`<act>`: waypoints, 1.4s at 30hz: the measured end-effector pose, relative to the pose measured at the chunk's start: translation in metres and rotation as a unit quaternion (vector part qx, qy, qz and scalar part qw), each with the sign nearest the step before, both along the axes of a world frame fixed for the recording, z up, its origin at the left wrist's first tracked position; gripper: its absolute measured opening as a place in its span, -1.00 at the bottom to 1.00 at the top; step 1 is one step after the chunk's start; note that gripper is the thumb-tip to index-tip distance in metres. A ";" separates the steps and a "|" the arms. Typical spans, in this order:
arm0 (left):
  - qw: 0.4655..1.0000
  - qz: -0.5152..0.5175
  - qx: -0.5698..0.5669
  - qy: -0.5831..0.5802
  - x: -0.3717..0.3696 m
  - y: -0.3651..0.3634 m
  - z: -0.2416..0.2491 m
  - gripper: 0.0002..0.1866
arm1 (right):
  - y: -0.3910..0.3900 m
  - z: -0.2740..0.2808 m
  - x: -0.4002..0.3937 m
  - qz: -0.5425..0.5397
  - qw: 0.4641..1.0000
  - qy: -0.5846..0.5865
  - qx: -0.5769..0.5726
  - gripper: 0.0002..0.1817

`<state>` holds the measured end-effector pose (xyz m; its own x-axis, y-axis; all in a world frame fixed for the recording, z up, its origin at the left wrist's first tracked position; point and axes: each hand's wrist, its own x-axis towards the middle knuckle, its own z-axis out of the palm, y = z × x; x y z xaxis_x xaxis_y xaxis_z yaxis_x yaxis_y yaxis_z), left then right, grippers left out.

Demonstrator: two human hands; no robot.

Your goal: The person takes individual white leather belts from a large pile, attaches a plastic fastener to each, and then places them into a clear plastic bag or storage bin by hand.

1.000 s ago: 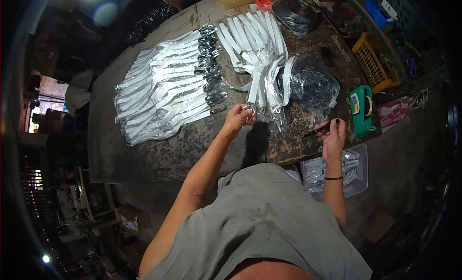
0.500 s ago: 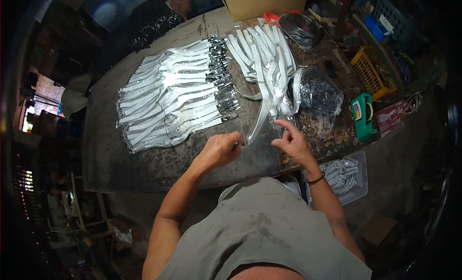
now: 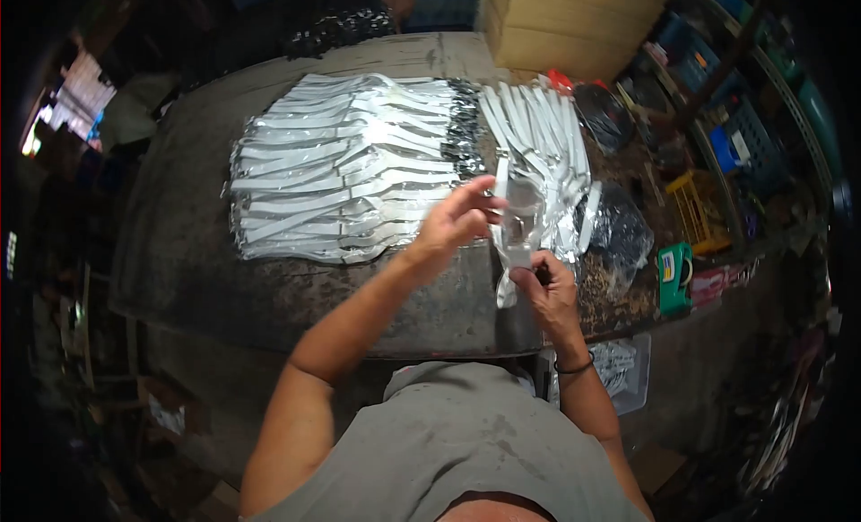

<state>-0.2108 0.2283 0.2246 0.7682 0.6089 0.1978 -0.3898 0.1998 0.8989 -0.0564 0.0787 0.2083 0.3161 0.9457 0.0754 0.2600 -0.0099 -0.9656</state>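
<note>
My right hand (image 3: 551,296) pinches a white strap in clear plastic (image 3: 518,253) between thumb and fingers, over the table's front part. My left hand (image 3: 451,222) has its fingers stretched out and apart, a little smeared by motion, right beside the upper part of that strap. To the left lies a wide layered stack of plastic-wrapped white straps (image 3: 314,154), with dark ends on its right side. Just beyond my hands a looser pile of white straps (image 3: 544,127) fans out toward the back of the table.
A cardboard box (image 3: 574,24) stands at the back. Right of the straps lie a black plastic bag (image 3: 603,118), a clear plastic bag (image 3: 621,230) and a green tape dispenser (image 3: 674,275). A yellow basket (image 3: 695,213) sits farther right; a clear tub (image 3: 635,369) stands below the table edge.
My right hand has gone from open fingers to pinching a wrapped strap. My left hand has moved right and forward, its closed fingers now opened. The camera view has shifted.
</note>
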 end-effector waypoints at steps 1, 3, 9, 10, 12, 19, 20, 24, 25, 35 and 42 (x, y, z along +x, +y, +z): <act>0.999 -0.013 -0.044 -0.007 0.012 -0.009 -0.007 -0.17 | 0.000 0.003 0.000 0.001 0.998 0.062 0.024 -0.84; 0.995 -0.025 -0.085 -0.039 0.033 -0.030 -0.012 -0.30 | -0.001 0.001 0.008 0.015 0.992 0.120 0.034 -0.74; 0.995 0.079 -0.013 -0.053 0.073 -0.060 -0.001 -0.69 | -0.005 0.011 0.028 -0.009 0.987 0.155 0.032 -0.70; 0.995 0.086 -0.001 -0.050 0.078 -0.063 0.002 -0.70 | -0.008 0.011 0.032 -0.015 0.981 0.189 0.028 -0.69; 0.993 0.119 0.015 -0.020 0.084 -0.066 0.008 -0.70 | -0.014 -0.002 0.043 -0.028 0.987 0.157 -0.032 -0.69; 0.989 0.150 -0.012 -0.005 0.089 -0.055 0.007 -0.68 | -0.019 -0.024 0.035 0.006 0.987 0.157 -0.044 -0.83; 0.989 0.148 -0.009 -0.007 0.089 -0.054 0.005 -0.68 | -0.018 -0.024 0.035 0.005 0.986 0.163 -0.036 -0.83; 0.989 0.146 0.013 0.016 0.090 -0.050 0.004 -0.66 | -0.012 -0.015 0.039 -0.006 0.982 0.182 -0.042 -0.80; 0.989 0.148 0.013 0.019 0.090 -0.051 0.005 -0.66 | -0.011 -0.016 0.039 -0.006 0.983 0.180 -0.038 -0.80; 0.990 0.106 0.019 0.087 0.100 -0.053 -0.016 -0.72 | 0.013 -0.016 0.045 -0.035 0.977 0.202 0.054 -0.76; 0.974 0.148 0.131 0.114 0.101 -0.034 -0.027 -0.62 | 0.014 -0.013 0.048 -0.027 0.984 0.174 0.030 -0.78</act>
<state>-0.1102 0.1947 0.1980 0.6090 0.7618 0.2208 -0.1789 -0.1393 0.9740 -0.0088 0.0930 0.1950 0.3824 0.9240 0.0086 -0.0850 0.0445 -0.9954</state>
